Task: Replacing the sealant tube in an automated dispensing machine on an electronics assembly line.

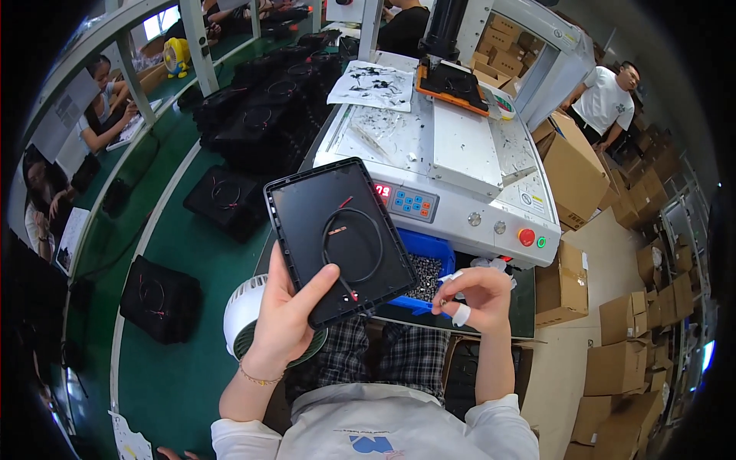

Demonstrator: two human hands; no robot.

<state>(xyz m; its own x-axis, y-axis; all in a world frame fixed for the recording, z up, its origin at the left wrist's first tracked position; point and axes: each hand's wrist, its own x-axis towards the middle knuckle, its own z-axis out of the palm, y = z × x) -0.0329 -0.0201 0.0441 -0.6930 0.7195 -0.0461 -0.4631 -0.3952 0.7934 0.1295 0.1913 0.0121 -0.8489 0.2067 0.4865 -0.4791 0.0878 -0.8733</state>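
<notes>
"How does the shell (349,245) look?"
"Black, rectangular, raised-rimmed, with a looped black cable (323,245) on its face, red at the ends."
"Where?"
"Left of the bin (428,244), tilted. The left hand (287,307) is clamped on it, thumb across the face."
"And the right hand (484,295)?"
"At the bin's right edge, fingertips pinched on a tiny piece (443,302), too small to identify."

White shirt (322,425) bore a blue print (371,444), dark plaid legwear (414,349) showed beyond it, gold bracelet (259,379) circled past its left sleeve (244,438), white wraps (461,314) banded right fingers (484,279).
</notes>
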